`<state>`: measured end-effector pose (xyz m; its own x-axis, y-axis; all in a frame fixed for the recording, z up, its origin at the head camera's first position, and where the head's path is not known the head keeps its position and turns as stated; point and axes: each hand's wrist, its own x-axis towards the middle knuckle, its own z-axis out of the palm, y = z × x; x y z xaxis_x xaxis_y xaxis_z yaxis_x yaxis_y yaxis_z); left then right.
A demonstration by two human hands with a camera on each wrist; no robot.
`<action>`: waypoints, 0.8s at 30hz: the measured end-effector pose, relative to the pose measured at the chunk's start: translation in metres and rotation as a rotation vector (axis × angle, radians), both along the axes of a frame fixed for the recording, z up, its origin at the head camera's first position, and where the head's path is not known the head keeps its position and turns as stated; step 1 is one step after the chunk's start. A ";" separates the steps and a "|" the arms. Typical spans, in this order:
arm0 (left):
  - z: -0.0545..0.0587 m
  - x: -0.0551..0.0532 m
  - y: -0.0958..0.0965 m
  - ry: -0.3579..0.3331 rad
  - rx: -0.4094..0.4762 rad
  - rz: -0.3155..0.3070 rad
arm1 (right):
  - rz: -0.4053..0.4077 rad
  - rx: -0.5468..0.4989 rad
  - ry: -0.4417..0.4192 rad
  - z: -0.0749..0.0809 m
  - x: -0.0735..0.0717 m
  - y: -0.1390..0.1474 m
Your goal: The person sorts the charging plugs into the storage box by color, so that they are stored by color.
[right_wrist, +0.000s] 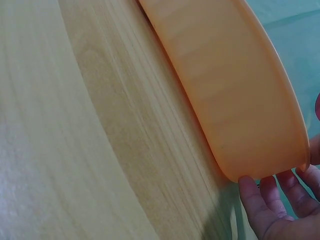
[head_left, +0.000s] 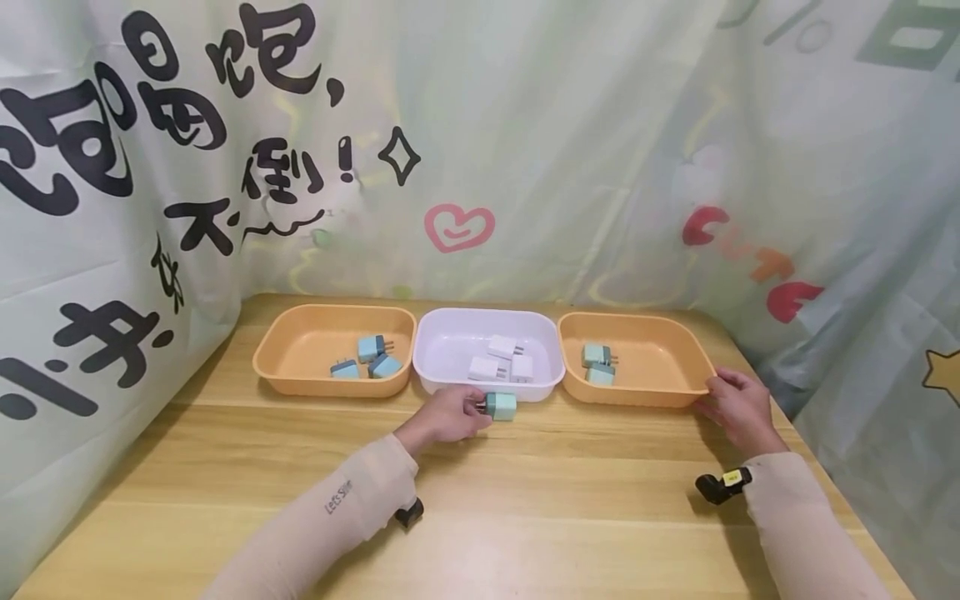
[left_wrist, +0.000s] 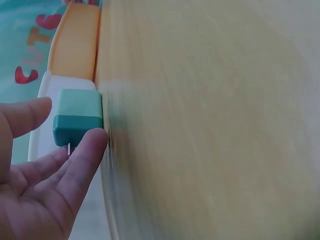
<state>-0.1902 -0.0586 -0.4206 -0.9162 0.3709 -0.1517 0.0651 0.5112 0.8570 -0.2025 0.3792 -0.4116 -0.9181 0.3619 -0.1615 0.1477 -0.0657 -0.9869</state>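
Observation:
My left hand [head_left: 453,414] holds a two-tone green charger plug [head_left: 501,407] by its prong end, just in front of the white tray [head_left: 431,379]. In the left wrist view the plug [left_wrist: 77,107] has its metal prongs toward my fingers, and the thumb stands a little away from it. At the far right, my right hand [head_left: 742,412] grips the end of the right orange tray [head_left: 667,358]. The right wrist view has the fingertips against the outer wall of that tray [right_wrist: 235,95]; the thumb is mostly cut off by the frame edge.
Green plugs [head_left: 597,356] lie in the right orange tray's left part. White plugs [head_left: 487,368] sit in the white tray. The left orange tray [head_left: 292,350] contains blue plugs [head_left: 345,369]. All three trays stand in a row on the wooden table [head_left: 525,508], before a printed curtain [head_left: 540,167].

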 end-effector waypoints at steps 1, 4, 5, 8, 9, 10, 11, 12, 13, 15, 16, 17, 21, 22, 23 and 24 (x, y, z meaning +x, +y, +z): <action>0.001 0.000 0.001 0.011 -0.016 0.001 | 0.002 0.006 -0.001 0.000 0.000 0.000; 0.002 0.000 0.002 0.074 -0.087 -0.008 | 0.004 0.012 -0.001 0.000 0.000 0.000; 0.003 0.001 0.002 0.100 -0.112 -0.015 | 0.002 0.011 -0.001 -0.001 0.000 0.001; 0.004 0.001 0.002 0.167 -0.183 -0.037 | 0.001 0.006 -0.004 -0.001 -0.001 0.001; 0.004 0.001 0.001 0.183 -0.198 -0.042 | 0.002 0.009 -0.004 -0.001 -0.001 0.001; 0.003 0.001 0.001 0.198 -0.206 -0.047 | 0.000 0.006 -0.006 -0.001 0.000 0.001; 0.003 0.002 0.001 0.207 -0.205 -0.051 | 0.000 0.004 -0.008 -0.001 0.000 0.001; 0.003 0.002 0.001 0.212 -0.208 -0.052 | -0.001 0.007 -0.009 -0.001 0.000 0.001; 0.002 0.002 0.001 0.217 -0.209 -0.052 | -0.002 0.006 -0.009 -0.001 0.000 0.000; 0.003 0.002 0.002 0.218 -0.206 -0.049 | -0.008 0.014 -0.011 -0.001 0.000 0.000; 0.004 0.003 0.002 0.218 -0.204 -0.048 | -0.011 0.019 -0.013 -0.001 0.000 0.000; 0.004 0.002 0.003 0.213 -0.206 -0.046 | -0.011 0.021 -0.013 -0.001 -0.001 0.000; 0.008 0.003 0.009 0.217 -0.227 -0.049 | -0.004 0.023 -0.018 0.000 -0.001 0.001; 0.008 0.002 0.010 0.227 -0.236 -0.053 | 0.000 0.025 -0.020 0.000 -0.001 0.001; 0.009 0.002 0.012 0.232 -0.244 -0.057 | 0.001 0.020 -0.022 -0.001 -0.001 0.001; 0.009 0.002 0.013 0.239 -0.250 -0.060 | 0.002 0.017 -0.026 -0.001 0.000 0.001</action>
